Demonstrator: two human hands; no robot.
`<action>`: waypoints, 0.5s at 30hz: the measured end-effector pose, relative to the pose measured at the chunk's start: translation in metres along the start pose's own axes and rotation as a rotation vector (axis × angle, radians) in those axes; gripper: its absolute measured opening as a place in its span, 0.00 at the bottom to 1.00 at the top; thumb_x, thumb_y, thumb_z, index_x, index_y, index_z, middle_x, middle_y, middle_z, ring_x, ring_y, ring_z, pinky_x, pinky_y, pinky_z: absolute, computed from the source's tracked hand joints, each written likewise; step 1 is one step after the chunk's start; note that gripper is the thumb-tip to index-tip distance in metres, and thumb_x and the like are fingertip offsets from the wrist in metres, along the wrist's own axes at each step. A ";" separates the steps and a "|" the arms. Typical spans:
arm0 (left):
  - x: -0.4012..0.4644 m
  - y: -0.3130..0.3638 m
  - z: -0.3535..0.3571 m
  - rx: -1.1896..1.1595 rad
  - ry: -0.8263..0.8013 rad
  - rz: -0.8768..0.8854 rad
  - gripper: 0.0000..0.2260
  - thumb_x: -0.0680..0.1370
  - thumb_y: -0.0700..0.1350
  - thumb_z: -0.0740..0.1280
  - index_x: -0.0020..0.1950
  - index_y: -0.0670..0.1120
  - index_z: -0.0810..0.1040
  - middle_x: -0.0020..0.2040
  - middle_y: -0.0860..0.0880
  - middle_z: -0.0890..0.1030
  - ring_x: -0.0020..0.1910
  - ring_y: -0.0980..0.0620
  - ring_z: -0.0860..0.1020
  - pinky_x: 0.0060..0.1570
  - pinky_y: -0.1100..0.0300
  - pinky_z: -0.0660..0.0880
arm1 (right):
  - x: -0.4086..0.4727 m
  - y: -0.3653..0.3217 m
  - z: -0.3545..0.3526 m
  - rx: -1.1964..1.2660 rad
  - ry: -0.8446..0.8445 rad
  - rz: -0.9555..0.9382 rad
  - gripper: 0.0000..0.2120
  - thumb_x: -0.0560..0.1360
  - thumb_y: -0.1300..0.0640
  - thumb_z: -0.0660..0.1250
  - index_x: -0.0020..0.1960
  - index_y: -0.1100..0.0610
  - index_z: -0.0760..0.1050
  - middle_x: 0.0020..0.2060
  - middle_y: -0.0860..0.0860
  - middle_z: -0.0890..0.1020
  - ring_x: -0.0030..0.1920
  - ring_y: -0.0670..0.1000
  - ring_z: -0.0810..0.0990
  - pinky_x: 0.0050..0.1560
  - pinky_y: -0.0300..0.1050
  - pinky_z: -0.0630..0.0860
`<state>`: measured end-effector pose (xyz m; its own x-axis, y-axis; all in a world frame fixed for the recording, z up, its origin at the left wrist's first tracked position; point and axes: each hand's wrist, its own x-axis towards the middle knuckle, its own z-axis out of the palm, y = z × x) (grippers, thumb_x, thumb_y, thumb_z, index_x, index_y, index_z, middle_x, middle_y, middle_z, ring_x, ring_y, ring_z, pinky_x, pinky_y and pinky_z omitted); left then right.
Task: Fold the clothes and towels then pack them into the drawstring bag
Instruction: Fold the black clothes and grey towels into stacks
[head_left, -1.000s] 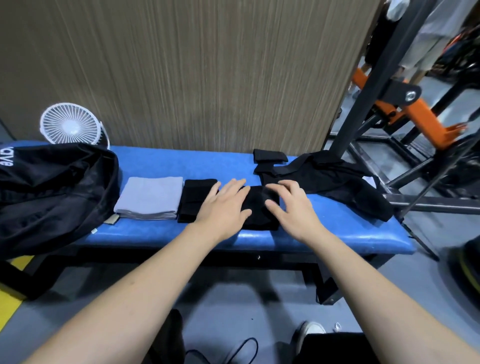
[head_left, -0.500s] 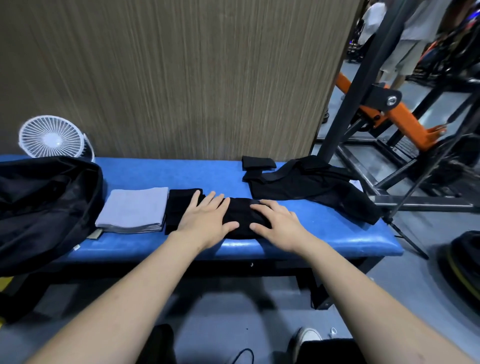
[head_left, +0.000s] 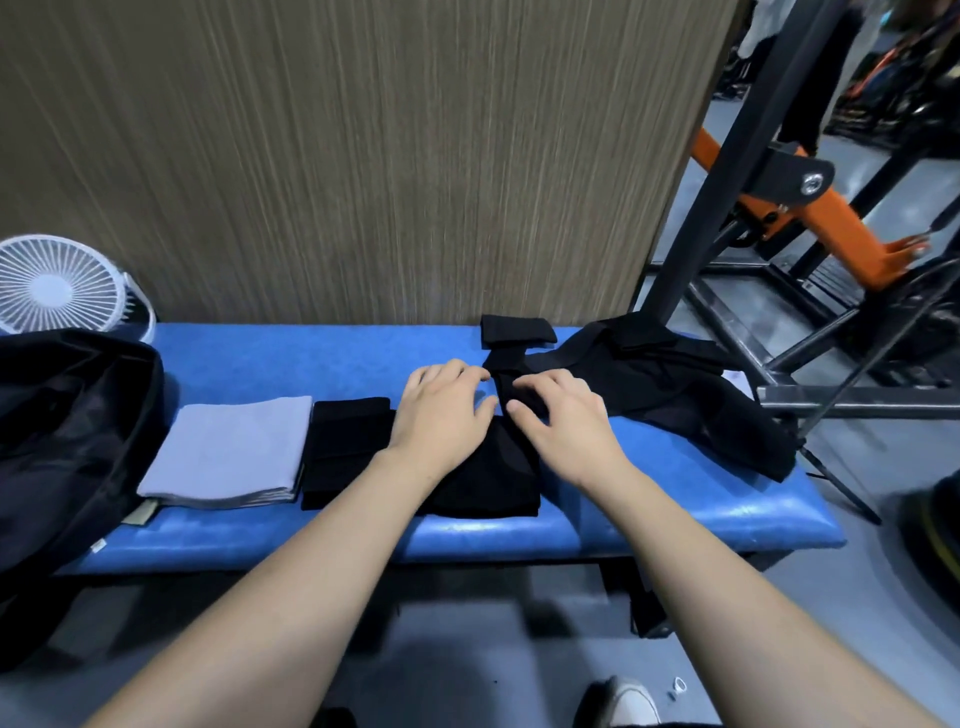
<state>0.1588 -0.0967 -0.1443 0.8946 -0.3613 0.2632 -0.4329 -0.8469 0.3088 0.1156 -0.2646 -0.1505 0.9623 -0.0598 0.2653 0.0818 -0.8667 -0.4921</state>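
A folded black garment lies at the front of the blue bench. My left hand rests on its far edge, fingers loosely bent over the blue padding. My right hand sits beside it, bent fingertips touching a black strip of the unfolded black garment spread to the right. A folded grey towel and another folded black piece lie to the left. The black drawstring bag slumps at the bench's left end. A small folded black item sits by the wall.
A white fan stands behind the bag against the wood-grain wall. Black and orange gym equipment frames rise at the right of the bench. Grey floor and my shoe are below.
Both hands slid from pressing on the folded black garment to its far edge, reaching the unfolded garment's strip. The camera moved closer.
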 end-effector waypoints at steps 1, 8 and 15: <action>0.006 -0.001 0.004 -0.007 0.000 -0.004 0.17 0.82 0.54 0.60 0.69 0.52 0.73 0.63 0.54 0.75 0.66 0.51 0.71 0.71 0.57 0.56 | 0.005 0.000 0.003 -0.017 0.007 -0.007 0.17 0.79 0.44 0.62 0.65 0.47 0.75 0.61 0.46 0.75 0.63 0.50 0.70 0.68 0.49 0.63; 0.032 -0.003 0.010 0.004 0.053 0.066 0.14 0.81 0.52 0.62 0.64 0.49 0.77 0.72 0.54 0.70 0.71 0.53 0.66 0.71 0.58 0.53 | 0.034 0.008 0.008 -0.050 0.067 -0.011 0.18 0.79 0.45 0.63 0.66 0.50 0.75 0.62 0.48 0.75 0.66 0.50 0.70 0.70 0.49 0.61; 0.062 0.003 0.015 -0.061 0.062 0.056 0.16 0.78 0.42 0.64 0.67 0.49 0.72 0.64 0.54 0.75 0.63 0.51 0.73 0.67 0.55 0.64 | 0.056 0.022 0.011 -0.142 0.042 0.047 0.21 0.76 0.52 0.65 0.69 0.49 0.70 0.61 0.49 0.77 0.64 0.54 0.71 0.69 0.51 0.60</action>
<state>0.2150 -0.1273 -0.1410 0.8612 -0.3808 0.3367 -0.4894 -0.8003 0.3465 0.1743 -0.2813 -0.1555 0.9523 -0.1198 0.2806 -0.0031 -0.9235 -0.3836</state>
